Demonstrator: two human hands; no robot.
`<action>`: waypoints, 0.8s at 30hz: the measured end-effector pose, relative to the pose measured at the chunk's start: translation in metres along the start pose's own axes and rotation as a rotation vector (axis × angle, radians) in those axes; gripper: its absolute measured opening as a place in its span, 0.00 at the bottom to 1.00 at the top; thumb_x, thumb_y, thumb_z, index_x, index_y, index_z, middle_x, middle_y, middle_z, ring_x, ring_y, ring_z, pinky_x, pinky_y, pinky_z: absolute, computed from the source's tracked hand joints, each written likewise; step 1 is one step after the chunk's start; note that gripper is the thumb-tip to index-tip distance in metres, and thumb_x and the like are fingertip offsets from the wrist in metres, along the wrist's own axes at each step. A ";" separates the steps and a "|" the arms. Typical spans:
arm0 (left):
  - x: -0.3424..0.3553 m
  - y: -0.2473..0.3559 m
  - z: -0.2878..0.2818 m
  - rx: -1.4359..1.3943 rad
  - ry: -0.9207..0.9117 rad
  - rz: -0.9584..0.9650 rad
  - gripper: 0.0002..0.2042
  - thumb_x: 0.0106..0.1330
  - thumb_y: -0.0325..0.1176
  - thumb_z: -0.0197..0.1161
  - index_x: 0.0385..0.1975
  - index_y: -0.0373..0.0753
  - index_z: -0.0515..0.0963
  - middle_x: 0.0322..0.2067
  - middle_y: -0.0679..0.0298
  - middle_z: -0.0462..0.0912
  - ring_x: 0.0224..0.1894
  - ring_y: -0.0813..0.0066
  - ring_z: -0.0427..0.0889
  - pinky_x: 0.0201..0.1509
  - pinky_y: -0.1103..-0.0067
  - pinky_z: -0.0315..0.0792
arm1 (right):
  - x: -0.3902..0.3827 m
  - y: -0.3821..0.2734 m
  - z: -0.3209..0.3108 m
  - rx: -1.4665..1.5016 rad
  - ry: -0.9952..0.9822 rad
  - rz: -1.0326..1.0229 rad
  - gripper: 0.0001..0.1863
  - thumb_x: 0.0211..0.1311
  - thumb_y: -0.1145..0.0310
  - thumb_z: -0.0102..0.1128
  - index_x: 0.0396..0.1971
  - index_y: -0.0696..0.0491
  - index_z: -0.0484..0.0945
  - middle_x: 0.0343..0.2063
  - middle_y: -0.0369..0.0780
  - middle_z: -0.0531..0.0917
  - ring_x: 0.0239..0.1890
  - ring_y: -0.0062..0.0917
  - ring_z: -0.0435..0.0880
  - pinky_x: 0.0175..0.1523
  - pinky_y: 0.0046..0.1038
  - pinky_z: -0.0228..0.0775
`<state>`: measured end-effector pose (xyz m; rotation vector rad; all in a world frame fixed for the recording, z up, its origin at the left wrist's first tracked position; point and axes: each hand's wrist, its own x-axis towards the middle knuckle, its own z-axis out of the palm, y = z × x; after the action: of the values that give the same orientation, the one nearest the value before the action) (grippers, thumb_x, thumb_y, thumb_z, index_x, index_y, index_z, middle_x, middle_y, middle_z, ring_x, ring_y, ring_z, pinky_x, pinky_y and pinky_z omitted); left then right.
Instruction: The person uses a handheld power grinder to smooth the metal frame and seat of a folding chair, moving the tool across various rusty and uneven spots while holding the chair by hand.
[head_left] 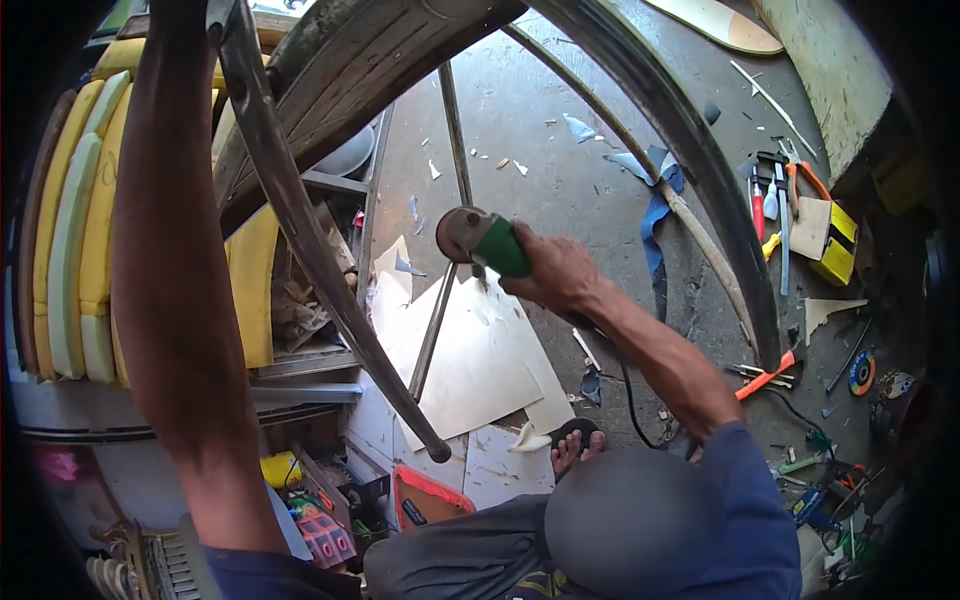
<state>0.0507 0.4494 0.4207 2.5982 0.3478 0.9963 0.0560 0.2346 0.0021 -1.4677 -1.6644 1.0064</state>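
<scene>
My right hand (562,268) is wrapped round the green body of an angle grinder (500,248), with its cord trailing down past my forearm. The grinder's round disc (452,234) lies over a thin metal cross bar (433,335) of a chair-like frame; whether it touches the bar I cannot tell. The frame's bent metal tubes (320,255) are tilted up in front of me, with a worn dark panel (365,70) between them. My left arm (180,250) reaches up along the frame's left side, and its hand is beyond the top edge.
Yellow and pale green cushions (80,230) stand stacked at left. Flat pale sheets (470,350) lie on the floor below the grinder. Pliers (800,180), a yellow box (838,245), a loose disc (862,371) and scattered scraps lie at right. A red-edged tray (430,492) sits near my leg.
</scene>
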 end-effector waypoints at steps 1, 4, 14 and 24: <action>0.001 0.004 0.003 -0.002 -0.006 0.011 0.14 0.68 0.38 0.56 0.42 0.34 0.81 0.36 0.58 0.81 0.38 0.70 0.82 0.43 0.78 0.79 | 0.010 0.002 0.000 -0.042 0.012 0.010 0.40 0.57 0.51 0.67 0.64 0.58 0.66 0.36 0.57 0.86 0.38 0.52 0.89 0.47 0.48 0.80; -0.001 0.015 0.015 -0.002 -0.016 0.057 0.14 0.69 0.38 0.55 0.42 0.34 0.81 0.36 0.58 0.81 0.38 0.70 0.82 0.43 0.79 0.79 | 0.012 -0.004 -0.011 -0.062 -0.009 0.011 0.38 0.58 0.51 0.66 0.63 0.57 0.67 0.35 0.57 0.87 0.38 0.53 0.88 0.47 0.49 0.80; 0.012 0.003 -0.001 0.045 -0.022 -0.014 0.15 0.70 0.39 0.54 0.42 0.34 0.81 0.36 0.58 0.82 0.37 0.70 0.83 0.42 0.79 0.79 | -0.089 -0.037 -0.026 0.548 -0.360 0.094 0.40 0.55 0.44 0.67 0.60 0.60 0.74 0.37 0.51 0.87 0.37 0.39 0.87 0.44 0.36 0.78; 0.013 0.004 -0.003 0.073 -0.034 -0.015 0.17 0.72 0.41 0.52 0.43 0.34 0.81 0.36 0.58 0.82 0.36 0.71 0.83 0.40 0.80 0.79 | 0.049 0.030 -0.011 0.441 -0.296 0.207 0.35 0.54 0.41 0.65 0.55 0.52 0.79 0.37 0.44 0.85 0.37 0.32 0.84 0.44 0.36 0.76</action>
<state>0.0586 0.4510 0.4327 2.6705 0.4018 0.9509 0.0736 0.2862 -0.0195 -1.2513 -1.3747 1.6529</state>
